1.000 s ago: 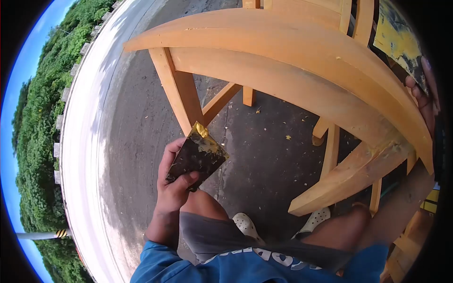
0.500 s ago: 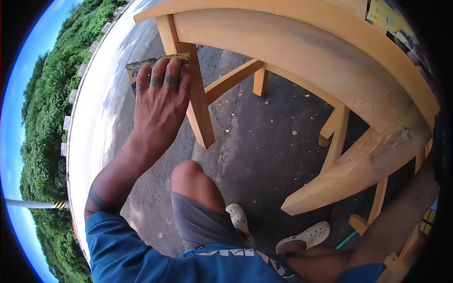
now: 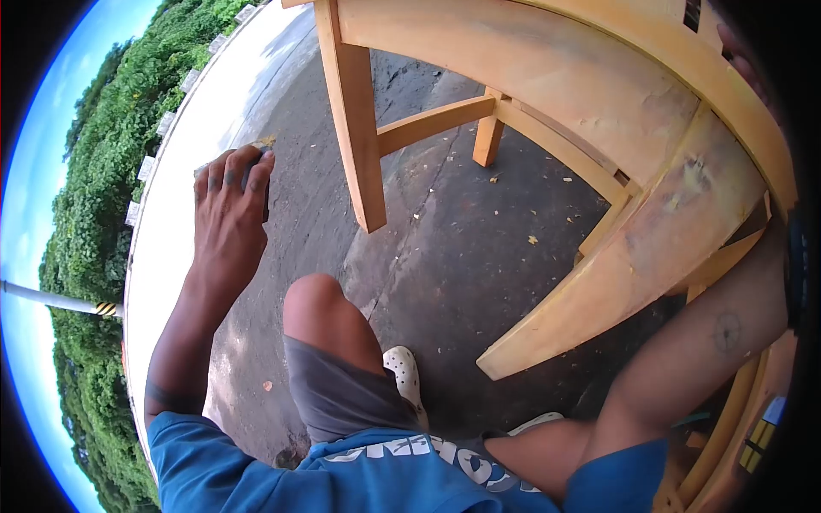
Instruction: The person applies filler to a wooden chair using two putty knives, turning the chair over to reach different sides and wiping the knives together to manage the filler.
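My left hand (image 3: pixel 231 209) is raised at the left, apart from the wood. Its fingers are bent over a flat, stained piece (image 3: pixel 267 147) with yellowish and dark smears; its exact kind is hidden by the hand. Beside it stands a bare wooden, chair-like frame (image 3: pixel 530 60) with a straight leg (image 3: pixel 351 128), a stretcher and a broad curved leg (image 3: pixel 624 248) that has grey smudges near its joint. My right arm reaches along the right side of the frame. Only the fingers of my right hand (image 3: pixel 742 64) show, dim, curled at the frame's far edge.
Dark pavement (image 3: pixel 445 256) with scattered chips lies below. My bent knee (image 3: pixel 321 303) and white perforated clog (image 3: pixel 404 376) are under the frame. A bright road (image 3: pixel 184 214) runs along the left, with bushes (image 3: pixel 94 239) and a pole (image 3: pixel 60 299) beyond.
My left hand has drawn away from the straight leg, to the left and slightly down, with the flat piece still in it. The frame sits higher and at another angle in view.
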`<state>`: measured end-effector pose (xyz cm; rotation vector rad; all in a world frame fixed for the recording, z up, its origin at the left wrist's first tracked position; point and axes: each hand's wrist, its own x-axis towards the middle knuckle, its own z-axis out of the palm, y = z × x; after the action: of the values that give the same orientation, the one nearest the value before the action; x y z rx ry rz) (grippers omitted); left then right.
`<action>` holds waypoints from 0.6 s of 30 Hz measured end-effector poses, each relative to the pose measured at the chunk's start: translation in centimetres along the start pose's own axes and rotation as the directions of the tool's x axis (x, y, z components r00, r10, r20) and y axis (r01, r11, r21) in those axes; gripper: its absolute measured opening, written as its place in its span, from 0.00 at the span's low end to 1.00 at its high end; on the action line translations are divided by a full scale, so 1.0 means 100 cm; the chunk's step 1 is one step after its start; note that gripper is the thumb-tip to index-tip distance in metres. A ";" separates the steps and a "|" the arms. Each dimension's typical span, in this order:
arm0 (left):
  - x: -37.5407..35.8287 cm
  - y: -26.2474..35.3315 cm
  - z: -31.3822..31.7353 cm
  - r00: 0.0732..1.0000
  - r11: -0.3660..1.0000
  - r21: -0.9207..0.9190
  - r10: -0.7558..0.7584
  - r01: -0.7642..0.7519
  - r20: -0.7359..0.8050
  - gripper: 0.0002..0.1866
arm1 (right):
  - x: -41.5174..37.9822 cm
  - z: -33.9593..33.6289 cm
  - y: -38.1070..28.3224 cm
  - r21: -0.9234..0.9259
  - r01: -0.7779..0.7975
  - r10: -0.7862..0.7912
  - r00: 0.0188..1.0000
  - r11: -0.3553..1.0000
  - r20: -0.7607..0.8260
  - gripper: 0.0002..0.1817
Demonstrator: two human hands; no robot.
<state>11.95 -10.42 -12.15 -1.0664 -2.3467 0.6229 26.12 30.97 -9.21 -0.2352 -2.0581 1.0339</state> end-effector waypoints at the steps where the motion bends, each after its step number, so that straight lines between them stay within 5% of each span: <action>1: -0.008 0.000 -0.004 1.000 1.000 0.007 -0.013 0.013 0.003 0.27 | -0.001 0.001 0.002 0.025 0.005 -0.004 1.000 1.000 -0.007 0.18; 12: -0.044 0.004 -0.088 0.999 0.993 0.116 -0.035 0.036 -0.015 0.23 | 0.001 -0.001 0.012 0.303 0.045 -0.024 0.997 0.952 -0.071 0.19; 18: -0.039 0.011 -0.129 0.999 0.991 0.128 -0.024 0.029 -0.037 0.31 | -0.006 0.001 0.015 0.545 0.090 0.038 0.975 0.834 -0.220 0.19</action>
<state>22.44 -10.19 -3.64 -0.9794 -2.2539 0.7292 26.22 31.62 -10.73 -0.0176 -1.4792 1.4658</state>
